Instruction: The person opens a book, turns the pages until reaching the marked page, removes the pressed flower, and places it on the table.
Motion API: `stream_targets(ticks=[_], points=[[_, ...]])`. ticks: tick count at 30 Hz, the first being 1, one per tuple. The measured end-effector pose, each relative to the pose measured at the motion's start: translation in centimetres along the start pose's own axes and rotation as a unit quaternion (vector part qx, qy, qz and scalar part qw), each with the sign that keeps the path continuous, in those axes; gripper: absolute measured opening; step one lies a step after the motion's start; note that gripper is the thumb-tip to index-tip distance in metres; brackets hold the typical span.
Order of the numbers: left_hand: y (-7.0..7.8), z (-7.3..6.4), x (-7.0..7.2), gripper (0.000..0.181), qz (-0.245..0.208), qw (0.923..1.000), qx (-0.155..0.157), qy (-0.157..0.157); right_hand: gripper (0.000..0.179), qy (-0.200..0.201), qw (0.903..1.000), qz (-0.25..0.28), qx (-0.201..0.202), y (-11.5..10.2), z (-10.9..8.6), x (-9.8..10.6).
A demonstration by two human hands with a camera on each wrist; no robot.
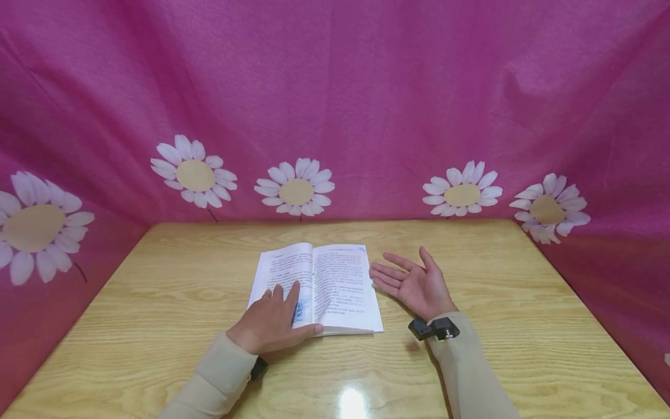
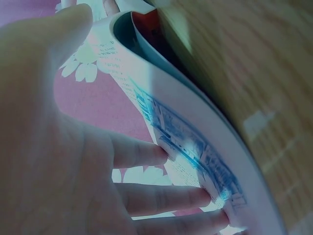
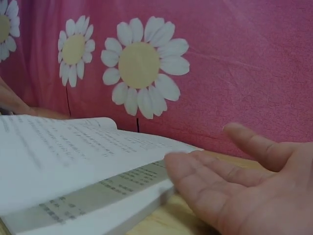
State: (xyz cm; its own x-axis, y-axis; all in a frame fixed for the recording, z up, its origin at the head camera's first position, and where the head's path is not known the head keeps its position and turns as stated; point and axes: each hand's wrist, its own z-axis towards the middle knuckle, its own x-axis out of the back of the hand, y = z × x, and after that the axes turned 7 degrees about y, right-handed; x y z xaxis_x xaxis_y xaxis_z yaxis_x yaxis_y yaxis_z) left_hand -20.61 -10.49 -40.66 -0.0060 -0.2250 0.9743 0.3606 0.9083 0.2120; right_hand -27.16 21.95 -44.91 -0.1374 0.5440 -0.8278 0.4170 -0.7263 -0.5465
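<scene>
An open book (image 1: 345, 291) lies on the wooden table, its two pages covered in print. My left hand (image 1: 272, 323) rests on the left page, fingers spread, with the thumb at the bottom edge near the spine. In the left wrist view the fingertips touch that curved page (image 2: 161, 93), beside a blue printed picture (image 2: 190, 147). Palm up, my right hand (image 1: 419, 285) is just off the book's right edge, its fingers extended and holding nothing. The right wrist view shows a right-hand page (image 3: 73, 156) slightly raised above the pages beneath.
The wooden table (image 1: 157, 291) extends around the book. Behind it and at both sides hangs a magenta cloth (image 1: 366, 105) with large white daisies. A small black device (image 1: 434, 329) is strapped at the right wrist.
</scene>
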Motion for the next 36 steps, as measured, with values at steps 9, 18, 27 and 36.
stream_targets(ticks=[9, 18, 27, 36], points=[[-0.1, 0.0, -0.1, 0.106, -0.003, 0.9999, 0.007, -0.01, 0.093, 0.006, 0.9999, -0.004, -0.009, 0.5, 0.2, -0.7], [-0.4, 0.0, 0.2, 0.108, -0.011, 0.9998, 0.002, -0.016, 0.091, -0.046, 0.9988, 0.017, -0.003, 1.3, 0.4, -1.7], [-0.8, 0.2, 0.8, 0.108, -0.033, 0.9989, 0.008, -0.032, 0.089, -0.022, 0.9971, -0.072, -0.01, 3.5, 1.2, -4.2], [-2.6, 0.7, 1.3, 0.096, -0.051, 0.9982, -0.005, -0.031, 0.077, 0.027, 0.967, -0.248, 0.051, 6.6, 2.1, -7.0]])
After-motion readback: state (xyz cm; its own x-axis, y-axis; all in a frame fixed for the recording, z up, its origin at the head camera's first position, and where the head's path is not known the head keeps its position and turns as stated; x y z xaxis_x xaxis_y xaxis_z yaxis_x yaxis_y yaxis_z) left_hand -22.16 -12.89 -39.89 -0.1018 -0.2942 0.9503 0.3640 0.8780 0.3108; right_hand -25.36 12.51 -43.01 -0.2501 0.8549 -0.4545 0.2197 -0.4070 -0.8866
